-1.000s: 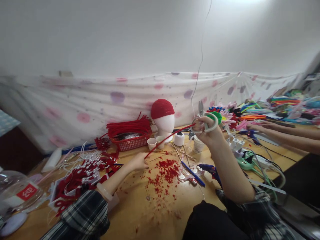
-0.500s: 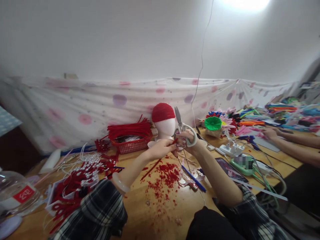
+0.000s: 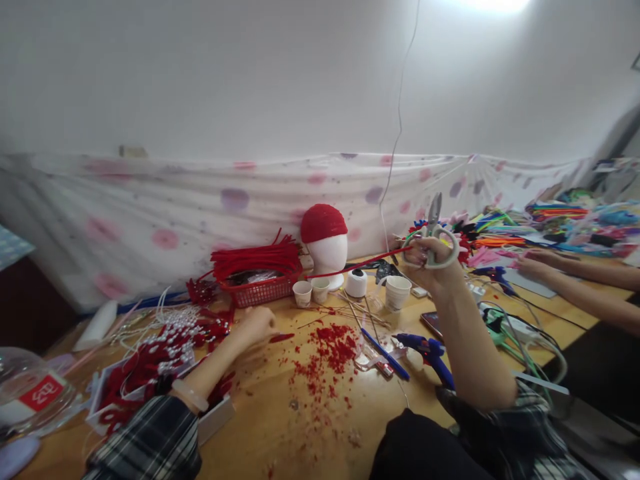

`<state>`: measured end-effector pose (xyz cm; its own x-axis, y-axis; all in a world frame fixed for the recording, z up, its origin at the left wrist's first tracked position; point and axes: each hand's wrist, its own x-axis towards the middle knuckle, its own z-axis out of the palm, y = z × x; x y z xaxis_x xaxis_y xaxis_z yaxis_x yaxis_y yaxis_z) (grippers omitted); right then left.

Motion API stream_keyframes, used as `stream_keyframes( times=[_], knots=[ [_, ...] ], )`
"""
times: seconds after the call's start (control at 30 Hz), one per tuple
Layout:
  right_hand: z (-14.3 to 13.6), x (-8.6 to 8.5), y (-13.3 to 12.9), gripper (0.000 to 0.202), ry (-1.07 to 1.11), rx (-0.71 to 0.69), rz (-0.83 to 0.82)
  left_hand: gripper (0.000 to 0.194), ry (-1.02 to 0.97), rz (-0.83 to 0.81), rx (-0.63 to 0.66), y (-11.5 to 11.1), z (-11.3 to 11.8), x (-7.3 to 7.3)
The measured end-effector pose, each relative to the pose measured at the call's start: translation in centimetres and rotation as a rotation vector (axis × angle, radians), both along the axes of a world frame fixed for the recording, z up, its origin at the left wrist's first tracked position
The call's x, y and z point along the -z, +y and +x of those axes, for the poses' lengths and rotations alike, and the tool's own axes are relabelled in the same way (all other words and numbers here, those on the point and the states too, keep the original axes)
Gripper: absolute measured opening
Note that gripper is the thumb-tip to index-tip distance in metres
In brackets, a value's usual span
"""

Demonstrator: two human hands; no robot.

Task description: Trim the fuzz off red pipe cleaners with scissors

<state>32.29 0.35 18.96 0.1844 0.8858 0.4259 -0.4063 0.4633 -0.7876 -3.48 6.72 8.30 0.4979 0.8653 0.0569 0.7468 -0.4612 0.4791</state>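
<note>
My right hand [image 3: 431, 259] is raised over the right side of the table. Its fingers are through the pale handles of the scissors [image 3: 435, 230], blades pointing up. The same hand pinches a long red pipe cleaner [image 3: 363, 264], which stretches leftward past the foam head [image 3: 328, 253] with its red cap. Low over the table, my left hand [image 3: 256, 327] has curled fingers; what they hold, if anything, is hidden. Beside its fingertips is a short red fuzzy piece [image 3: 283, 338]. Red fluff clippings [image 3: 335, 350] are scattered on the wooden tabletop.
A red basket [image 3: 263, 291] of red pipe cleaners stands behind my left hand. Paper cups [image 3: 398, 293] and a white thread spool [image 3: 357, 284] stand near the head. A blue glue gun [image 3: 425, 350] lies under my right forearm. Another person's hands [image 3: 533, 265] work at far right.
My hands have moved apart. The right rose rightward with the scissors and long pipe cleaner; the left dropped down and left toward the table. The cups, spool and nearer glue gun are now uncovered.
</note>
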Motion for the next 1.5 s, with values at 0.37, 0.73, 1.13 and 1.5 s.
stream_keyframes(
  times=[0.37, 0.73, 1.13, 1.5],
  knots=[
    [-7.0, 0.9, 0.6, 0.042, -0.072, -0.093, -0.083, 0.04, -0.481, 0.002, 0.184, -3.4, 7.3, -6.6],
    [-7.0, 1.9, -0.2, 0.033, -0.54, -0.067, -0.285, 0.032, -1.176, -0.686, 0.134, -3.2, 10.2, -3.8],
    [-6.6, 2.8, -0.9, 0.035, -0.858, -0.137, -0.345, 0.024, -1.557, -0.888, -0.178, -1.6, 7.3, -2.3],
    [-6.0, 2.2, -1.0, 0.02, -0.586, -0.085, -0.063, 0.02, -1.479, -0.863, -0.362, -0.7, 4.3, -0.1]
  ],
)
